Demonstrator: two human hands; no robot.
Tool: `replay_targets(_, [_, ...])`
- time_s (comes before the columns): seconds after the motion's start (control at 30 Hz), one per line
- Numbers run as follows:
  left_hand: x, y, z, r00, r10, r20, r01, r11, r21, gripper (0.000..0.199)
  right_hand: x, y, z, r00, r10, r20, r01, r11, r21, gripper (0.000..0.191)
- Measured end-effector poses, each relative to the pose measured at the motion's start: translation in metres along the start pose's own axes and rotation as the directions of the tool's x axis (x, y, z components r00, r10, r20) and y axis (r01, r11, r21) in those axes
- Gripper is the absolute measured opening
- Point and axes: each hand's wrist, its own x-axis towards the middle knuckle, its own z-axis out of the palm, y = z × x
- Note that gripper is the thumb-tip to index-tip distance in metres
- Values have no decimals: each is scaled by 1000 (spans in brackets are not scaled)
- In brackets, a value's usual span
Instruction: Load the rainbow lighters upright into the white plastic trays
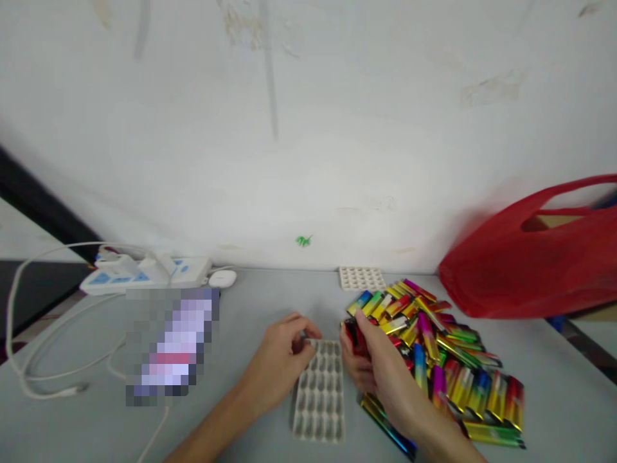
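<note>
A pale tray with rows of slots [319, 402] lies on the grey table in front of me. At its upper left corner is my left hand [284, 350], fingers curled and pinched together; what they hold, if anything, is too small to tell. To the right of the tray, my right hand [369, 360] is wrapped round dark red shiny pieces [355, 335]. Beside and beyond it spreads a pile of shiny multicoloured tubes [419, 328]. A blue-green and gold tube [388, 427] lies below my right hand.
A second pale tray [361, 278] lies by the wall. On the right stands a red bag [520, 263]. A white power strip [186, 273], a small white case [222, 278], a blurred-out phone [180, 337] and white cables [48, 395] are on the left.
</note>
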Motion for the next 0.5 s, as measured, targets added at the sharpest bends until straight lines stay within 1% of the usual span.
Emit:
replay_targets(0.1, [0,-2,1,1000,6,-11,-6,1000,-24,28,-2,0,3,981,-182,-63,175,979,-105,63])
replay_targets(0.17, [0,-3,1,1000,7,-18,-8,999,-52,28,-4,-1,5,959,-277,-66,258,945,-203,55])
replay_targets(0.27, [1,-6,2,1000,-31,-2,31,992,-121,27,-7,-3,7,942,-336,-19,314,897,-311,45])
replay_targets(0.4, [1,-7,-1,992,-103,78,118,968,-222,27,-6,-1,5,904,-428,4,389,819,-422,34])
replay_targets(0.5, [3,-6,-6,982,-124,142,160,946,-280,30,-4,3,2,875,-481,50,442,754,-486,25])
